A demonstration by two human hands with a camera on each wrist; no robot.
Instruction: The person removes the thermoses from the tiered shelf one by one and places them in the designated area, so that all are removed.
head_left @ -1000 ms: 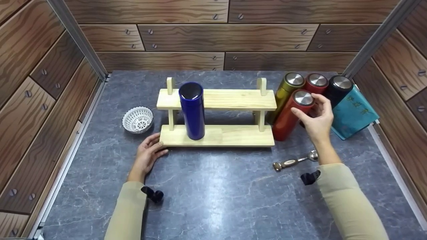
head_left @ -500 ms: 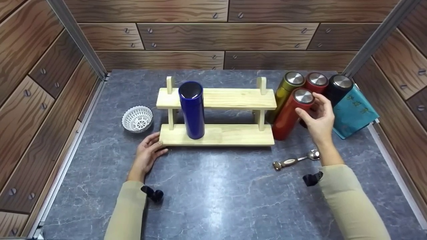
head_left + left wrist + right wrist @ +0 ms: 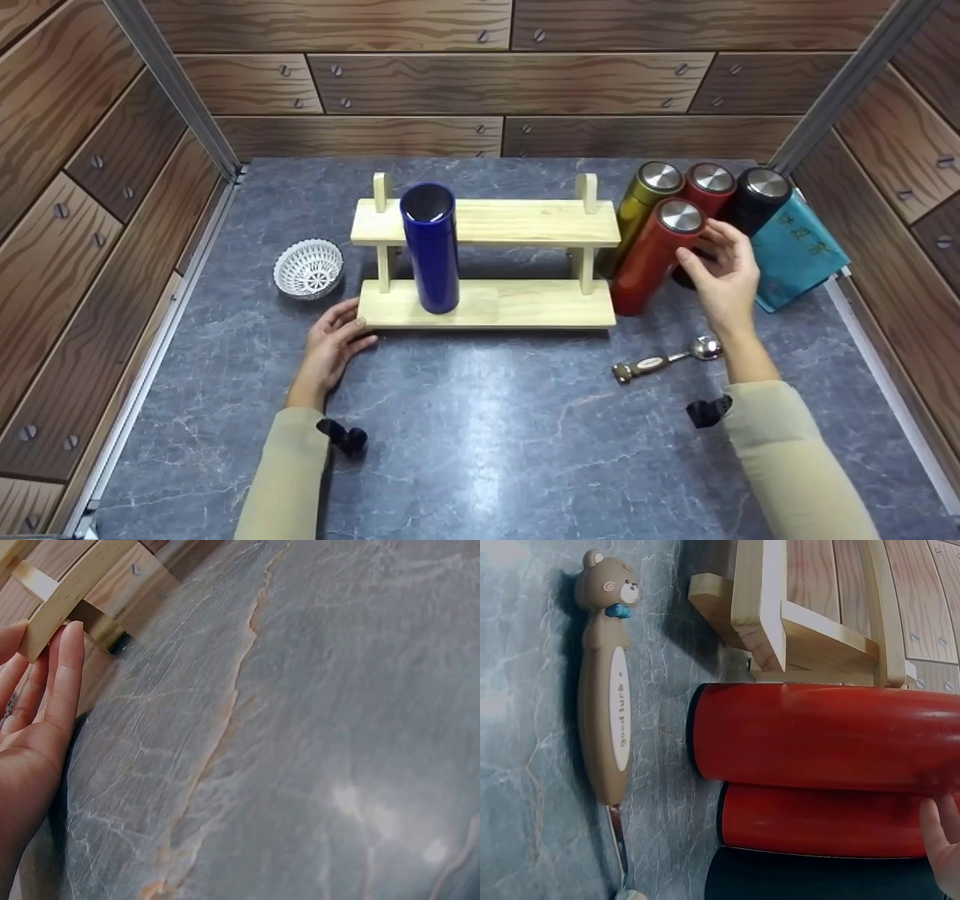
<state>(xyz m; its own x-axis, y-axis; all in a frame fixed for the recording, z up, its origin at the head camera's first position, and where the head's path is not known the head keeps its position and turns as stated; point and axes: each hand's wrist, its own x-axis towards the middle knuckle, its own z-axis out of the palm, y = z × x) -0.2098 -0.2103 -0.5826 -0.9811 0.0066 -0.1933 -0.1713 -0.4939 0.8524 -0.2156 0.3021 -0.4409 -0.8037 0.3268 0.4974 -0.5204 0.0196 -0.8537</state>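
Note:
My left hand (image 3: 330, 349) pinches the left end of the lower board of a two-tier wooden shelf (image 3: 540, 304); the left wrist view shows its thumb and fingers on either side of the board end (image 3: 64, 604). A blue thermos flask (image 3: 435, 262) stands upright on the lower board, left of the middle. My right hand (image 3: 727, 277) is beside the upper part of an orange-red flask (image 3: 645, 262), its fingers loosely bent and not wrapped round it. That flask (image 3: 825, 736) stands right by the shelf's right end. Whether a fingertip still touches it I cannot tell.
Behind the orange-red flask stand a yellow-green flask (image 3: 637, 202), a darker red flask (image 3: 709, 191) and a black flask (image 3: 757, 202). A teal packet (image 3: 799, 251) lies at the right. A bear-handled scoop (image 3: 652, 365) lies in front, a white openwork basket (image 3: 309, 270) at left.
My right hand has drawn slightly right and toward me, its thumb sliding back from the front of the orange-red flask. The left hand, shelf and flasks stay in place.

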